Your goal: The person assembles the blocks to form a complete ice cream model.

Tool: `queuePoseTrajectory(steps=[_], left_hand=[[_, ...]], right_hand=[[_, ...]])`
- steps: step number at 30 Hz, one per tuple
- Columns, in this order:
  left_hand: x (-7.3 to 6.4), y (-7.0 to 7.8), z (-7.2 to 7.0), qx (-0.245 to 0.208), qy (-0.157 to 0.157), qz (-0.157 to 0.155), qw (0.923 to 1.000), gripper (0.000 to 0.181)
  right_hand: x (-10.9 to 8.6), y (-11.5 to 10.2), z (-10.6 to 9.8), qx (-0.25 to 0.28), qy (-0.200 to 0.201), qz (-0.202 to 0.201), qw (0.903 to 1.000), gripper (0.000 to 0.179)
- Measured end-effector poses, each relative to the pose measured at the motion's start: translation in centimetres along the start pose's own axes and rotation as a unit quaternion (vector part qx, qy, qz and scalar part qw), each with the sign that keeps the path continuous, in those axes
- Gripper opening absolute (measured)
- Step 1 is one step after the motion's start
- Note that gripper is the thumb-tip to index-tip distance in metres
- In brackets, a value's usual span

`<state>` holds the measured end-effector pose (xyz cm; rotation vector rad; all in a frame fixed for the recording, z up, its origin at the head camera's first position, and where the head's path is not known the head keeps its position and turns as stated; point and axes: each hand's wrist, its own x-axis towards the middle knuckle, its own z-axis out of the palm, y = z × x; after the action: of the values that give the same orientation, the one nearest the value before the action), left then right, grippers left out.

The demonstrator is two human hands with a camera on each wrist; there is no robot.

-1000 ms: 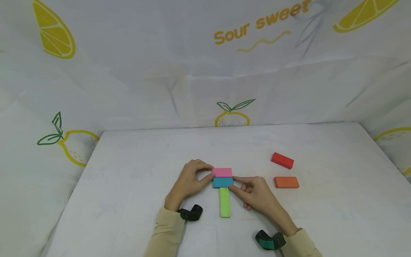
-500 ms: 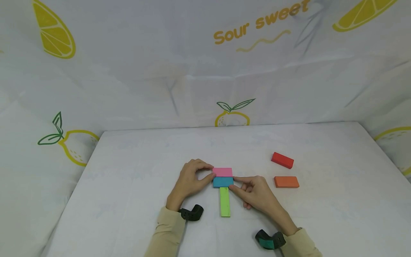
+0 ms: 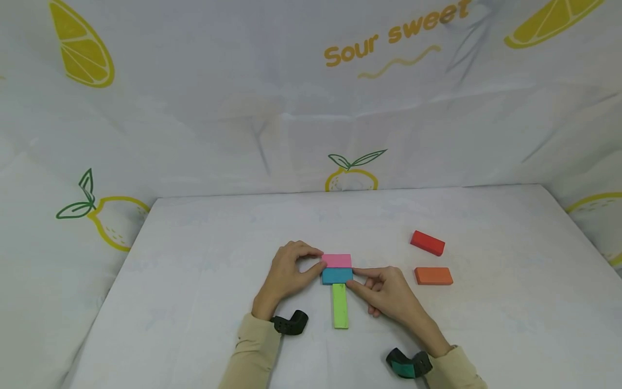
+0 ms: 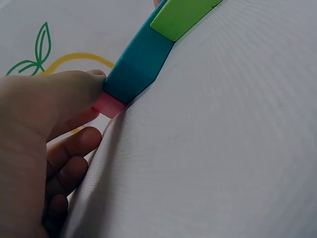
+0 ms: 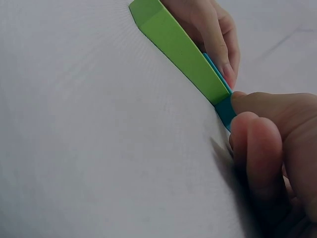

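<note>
Three rectangular blocks lie together on the white table. A pink block [image 3: 337, 261] is at the back, a blue block [image 3: 337, 276] lies along its front side, and a lime green block [image 3: 340, 306] runs lengthwise toward me from the blue one's middle. My left hand [image 3: 286, 274] pinches the pink block's left end between thumb and index finger; in the left wrist view, the thumb also reaches the corner of the blue block [image 4: 140, 62]. From the right, my right hand [image 3: 389, 292] holds the blue block's end with thumb and index finger, its other fingers curled under.
To the right lie a red block [image 3: 427, 243], set at an angle, and an orange block [image 3: 434, 276] in front of it. A white cloth with lemon prints [image 3: 352, 180] hangs behind the table [image 3: 194, 243]. Black bands [image 3: 291, 322] sit at both wrists.
</note>
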<state>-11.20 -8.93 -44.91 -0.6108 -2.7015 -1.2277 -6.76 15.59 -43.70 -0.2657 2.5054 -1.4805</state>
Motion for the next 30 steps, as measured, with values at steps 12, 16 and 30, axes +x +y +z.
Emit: queuePoseTrajectory(steps=[12, 16, 30], left_hand=[[0.1, -0.1, 0.1, 0.001, 0.016, 0.030, 0.9994, 0.020], [0.0, -0.2, 0.1, 0.006, 0.017, 0.031, 0.9993, 0.019], [-0.1, -0.3, 0.0, 0.008, 0.029, 0.048, 0.9984, 0.019]], right_hand=[[-0.5, -1.2, -1.9, -0.020, -0.045, 0.005, 0.9988, 0.048], [-0.8, -2.0, -3.5, -0.028, -0.046, -0.009, 0.9985, 0.042], [-3.7, -1.2, -12.4, -0.090, -0.026, -0.062, 0.9937, 0.029]])
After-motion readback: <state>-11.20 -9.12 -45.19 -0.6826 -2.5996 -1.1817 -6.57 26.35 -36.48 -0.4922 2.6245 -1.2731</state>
